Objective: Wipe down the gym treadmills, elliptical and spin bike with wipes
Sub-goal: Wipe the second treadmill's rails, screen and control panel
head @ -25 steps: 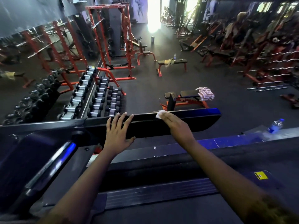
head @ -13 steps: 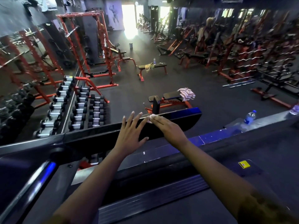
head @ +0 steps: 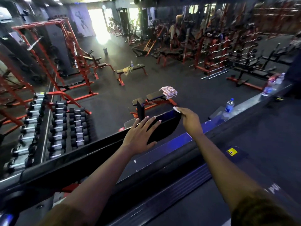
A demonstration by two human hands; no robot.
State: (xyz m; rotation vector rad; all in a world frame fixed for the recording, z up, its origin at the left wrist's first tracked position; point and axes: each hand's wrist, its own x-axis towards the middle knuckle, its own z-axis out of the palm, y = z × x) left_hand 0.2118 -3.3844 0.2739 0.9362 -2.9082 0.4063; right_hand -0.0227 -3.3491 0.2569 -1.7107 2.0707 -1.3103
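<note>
A long black treadmill rail [head: 91, 154] runs across the view from lower left to its right end near the middle. My left hand [head: 140, 135] lies flat on the rail with fingers spread and straight. My right hand [head: 189, 119] is at the rail's right end and holds a small white wipe [head: 176, 109], which sticks out past the fingertips against the end of the rail. The dark treadmill deck [head: 187, 201] and its front cover lie below my forearms.
A water bottle [head: 229, 106] stands on the grey ledge [head: 247, 103] to the right, with more bottles [head: 272, 84] farther along. Below are a dumbbell rack [head: 60, 128], a red bench with a striped towel [head: 168, 92], and red racks.
My right hand has slid the wipe rightward along the rail to its end. My left hand also shifted right along the rail. The camera view turned to the right.
</note>
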